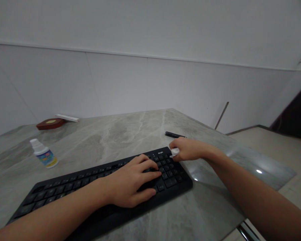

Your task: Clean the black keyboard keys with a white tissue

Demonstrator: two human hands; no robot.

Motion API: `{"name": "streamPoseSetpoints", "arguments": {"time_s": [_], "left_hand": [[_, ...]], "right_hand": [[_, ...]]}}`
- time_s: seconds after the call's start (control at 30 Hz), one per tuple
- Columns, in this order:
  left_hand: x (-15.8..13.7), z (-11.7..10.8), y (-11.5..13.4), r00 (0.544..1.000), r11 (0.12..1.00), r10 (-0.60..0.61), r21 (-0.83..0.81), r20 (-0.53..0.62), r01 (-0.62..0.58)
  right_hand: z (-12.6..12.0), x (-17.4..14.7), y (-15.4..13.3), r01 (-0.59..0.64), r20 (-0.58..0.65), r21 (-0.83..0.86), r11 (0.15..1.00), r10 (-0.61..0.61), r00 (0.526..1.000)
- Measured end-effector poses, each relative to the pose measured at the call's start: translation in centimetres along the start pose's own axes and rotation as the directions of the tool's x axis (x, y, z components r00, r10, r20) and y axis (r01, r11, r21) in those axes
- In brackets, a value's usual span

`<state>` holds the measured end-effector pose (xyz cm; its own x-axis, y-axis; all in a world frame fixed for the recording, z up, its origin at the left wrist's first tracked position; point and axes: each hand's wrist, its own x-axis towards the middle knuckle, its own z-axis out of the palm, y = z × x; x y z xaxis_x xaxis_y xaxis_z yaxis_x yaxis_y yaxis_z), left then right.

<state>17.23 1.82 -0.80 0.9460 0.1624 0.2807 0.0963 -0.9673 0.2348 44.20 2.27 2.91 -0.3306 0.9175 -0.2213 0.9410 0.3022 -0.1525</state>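
Just beyond keyboard (90,176): capped bottle (45,156)

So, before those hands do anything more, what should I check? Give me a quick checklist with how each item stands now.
1. Keyboard resting on the table: ok.
2. Left hand placed on the keyboard: ok, fingers spread over the keys toward the right-hand end.
3. Right hand holding the small white piece: ok, at the keyboard's far right corner.
4. Bottle upright and apart from both hands: ok.
5. Space around the right hand free: not ok; a black pen-like object lies right beside it, partly hidden.
6. Keys free of dust: cannot tell, too dark and small.
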Motion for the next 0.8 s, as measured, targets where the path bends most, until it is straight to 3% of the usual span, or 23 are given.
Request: {"name": "streamPoseSetpoints", "arguments": {"time_s": [0.23,0.37,0.5,0.6,0.8], "left_hand": [[-0.03,-0.02,0.05,1.0,1.0,0.0,-0.009,0.002,0.0],[0.04,-0.08,0.04,1.0,1.0,0.002,-0.005,-0.004,-0.002],[0.08,-0.14,0.09,1.0,1.0,0.009,-0.009,-0.016,-0.009],[0.05,-0.12,0.1,1.0,1.0,0.007,-0.011,-0.009,-0.007],[0.06,-0.03,0.06,1.0,1.0,0.007,-0.01,-0.015,-0.007]], "right_hand": [[-0.25,-0.24,0.18,-0.033,-0.065,-0.09,0.995,0.027,0.997],[-0.36,-0.45,-0.06,0.007,-0.072,-0.032,0.999,-0.01,0.997],[-0.21,-0.4,-0.37,0.074,-0.014,0.08,0.994,-0.073,0.997],[-0.07,-0.21,-0.5,0.055,0.052,0.131,0.99,-0.062,0.997],[-0.19,-0.17,-0.26,0.018,0.046,0.112,0.994,-0.023,0.999]]}}
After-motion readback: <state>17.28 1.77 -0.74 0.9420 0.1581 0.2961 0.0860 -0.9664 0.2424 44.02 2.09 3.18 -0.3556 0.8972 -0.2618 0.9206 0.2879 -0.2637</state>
